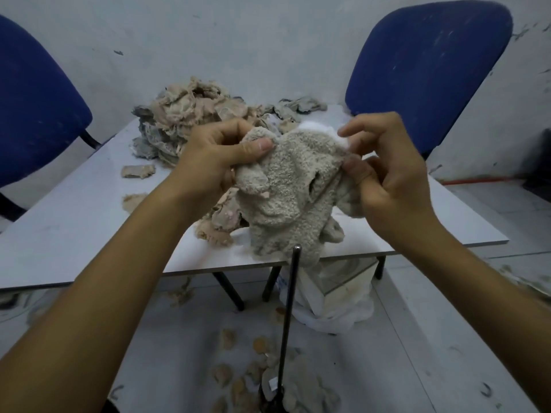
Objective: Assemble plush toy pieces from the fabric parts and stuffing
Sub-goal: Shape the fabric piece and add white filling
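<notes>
Plush skin (286, 186), beige, held above the table's (74, 222) near edge, long axis vertical, open end up with white stuffing (316, 129) showing. Left hand (214, 156) pinches the upper left flap; right hand (384, 168) pinches the rim. Fabric heap (190, 114) behind. Blue chairs (426, 64), scuffed wall, scraps on floor.

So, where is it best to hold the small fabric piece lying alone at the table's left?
Pinch the fabric piece at its right edge, coming from above and the right. It lies flat and thin on the table, so only an edge can lift, and the left hand is nearest, though busy holding the plush.
</notes>
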The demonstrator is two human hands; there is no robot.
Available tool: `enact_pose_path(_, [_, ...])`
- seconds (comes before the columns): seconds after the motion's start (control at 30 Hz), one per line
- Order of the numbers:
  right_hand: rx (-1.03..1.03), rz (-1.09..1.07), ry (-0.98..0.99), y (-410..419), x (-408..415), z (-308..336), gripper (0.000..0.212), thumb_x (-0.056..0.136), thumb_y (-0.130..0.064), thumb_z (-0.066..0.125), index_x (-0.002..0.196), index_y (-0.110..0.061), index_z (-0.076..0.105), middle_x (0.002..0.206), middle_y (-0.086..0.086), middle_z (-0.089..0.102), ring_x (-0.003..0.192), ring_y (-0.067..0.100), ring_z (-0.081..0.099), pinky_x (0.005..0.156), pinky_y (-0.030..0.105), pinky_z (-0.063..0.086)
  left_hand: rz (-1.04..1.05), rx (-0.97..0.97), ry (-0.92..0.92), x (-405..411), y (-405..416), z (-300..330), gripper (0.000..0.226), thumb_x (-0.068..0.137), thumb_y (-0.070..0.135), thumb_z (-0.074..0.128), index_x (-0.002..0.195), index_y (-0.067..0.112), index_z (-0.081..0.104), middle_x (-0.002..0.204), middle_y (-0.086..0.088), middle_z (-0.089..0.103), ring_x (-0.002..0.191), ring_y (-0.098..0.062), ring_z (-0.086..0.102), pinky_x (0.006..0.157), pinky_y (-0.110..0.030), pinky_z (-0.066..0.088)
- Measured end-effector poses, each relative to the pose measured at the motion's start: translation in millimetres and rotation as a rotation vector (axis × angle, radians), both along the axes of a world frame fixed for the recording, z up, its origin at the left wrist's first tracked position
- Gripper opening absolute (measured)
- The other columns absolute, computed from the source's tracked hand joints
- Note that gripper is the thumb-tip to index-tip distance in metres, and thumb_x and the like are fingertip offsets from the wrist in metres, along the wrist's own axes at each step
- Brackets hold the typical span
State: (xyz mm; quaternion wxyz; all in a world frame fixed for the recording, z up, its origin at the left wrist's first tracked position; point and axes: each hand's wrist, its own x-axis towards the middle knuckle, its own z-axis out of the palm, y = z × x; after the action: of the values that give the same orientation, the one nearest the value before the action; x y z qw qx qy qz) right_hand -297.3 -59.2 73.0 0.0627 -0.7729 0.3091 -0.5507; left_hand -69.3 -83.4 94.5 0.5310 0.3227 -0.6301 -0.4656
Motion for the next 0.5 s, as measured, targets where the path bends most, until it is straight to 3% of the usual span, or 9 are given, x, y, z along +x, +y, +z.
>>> enact_pose_path(0.07, [0.022, 0.093, -0.044, 1, -2, 6, 0.04, 0.093, 0.004, 0.054, 0.112, -0.031, 0.047, 0.086, -0.008, 0.047, 0.078, 0.005, 0.05, 0.06, 0.025, 0.045, -0.123, 0.051, 0.052, 8, 0, -2, 0.014, 0.074, 0.013, 0.075, 0.077, 0.009, 0.062, 0.066, 0.002, 0.065, 0.058, -0.009, 0.062, 0.055, -0.019, 0.052])
enact_pose_path(0.13, [0.061, 0.151, -0.057, -1, -5, 8, 0.028, 0.097, -0.005, 0.052, 0.113, -0.028, 0.05, 0.083, -0.011, 0.049, 0.078, 0.005, 0.051, 0.061, 0.024, 0.045, -0.239, 0.121, 0.005, 15, -1, -3, 0.023, 0.07, 0.03, 0.083, 0.076, 0.015, 0.067, 0.072, -0.002, 0.063, 0.06, -0.018, 0.06, 0.055, -0.024, 0.052])
enact_pose_path(0.2, [0.146, 0.109, -0.078, -7, -3, 1, 0.016, 0.101, -0.018, 0.048, 0.11, -0.029, 0.054, 0.08, -0.012, 0.054, 0.076, 0.005, 0.056, 0.065, 0.02, 0.048, -0.22, 0.183, -0.139, 19, -2, -7, 0.035, 0.068, 0.051, 0.083, 0.079, 0.019, 0.07, 0.08, -0.01, 0.059, 0.065, -0.026, 0.053, 0.056, -0.027, 0.046])
enact_pose_path(0.27, [0.312, -0.01, -0.052, -21, -1, -13, 0.017, 0.102, -0.021, 0.045, 0.107, -0.031, 0.059, 0.089, -0.011, 0.064, 0.082, 0.008, 0.061, 0.074, 0.028, 0.054, -0.094, 0.211, -0.221, 20, -6, -13, 0.033, 0.08, 0.049, 0.073, 0.082, 0.016, 0.071, 0.082, -0.008, 0.062, 0.067, -0.021, 0.055, 0.053, -0.025, 0.046])
enact_pose_path(0.37, [0.517, -0.213, 0.409, -43, 3, -40, 0.025, 0.102, -0.011, 0.046, 0.12, -0.022, 0.06, 0.116, -0.001, 0.066, 0.109, 0.02, 0.06, 0.092, 0.036, 0.049, 0.021, 0.199, -0.372, 20, -9, -26, 0.017, 0.088, 0.027, 0.069, 0.088, 0.01, 0.07, 0.078, -0.001, 0.068, 0.07, -0.014, 0.061, 0.054, -0.019, 0.047])
enact_pose_path(0.43, [0.492, -0.261, 0.702, -48, 9, -62, 0.016, 0.101, -0.014, 0.046, 0.109, -0.021, 0.058, 0.104, -0.002, 0.063, 0.106, 0.03, 0.053, 0.08, 0.039, 0.045, 0.024, 0.164, -0.495, 17, -9, -34, 0.008, 0.091, 0.02, 0.068, 0.087, 0.014, 0.071, 0.075, 0.002, 0.07, 0.07, -0.011, 0.065, 0.055, -0.017, 0.048])
enact_pose_path(0.5, [0.37, -0.334, 0.798, -47, 15, -74, 0.013, 0.1, -0.019, 0.048, 0.107, -0.022, 0.059, 0.102, -0.003, 0.059, 0.097, 0.025, 0.046, 0.076, 0.04, 0.045, 0.025, 0.128, -0.539, 12, -9, -41, 0.007, 0.091, 0.017, 0.068, 0.085, 0.015, 0.071, 0.073, 0.005, 0.071, 0.068, -0.007, 0.067, 0.057, -0.013, 0.048])
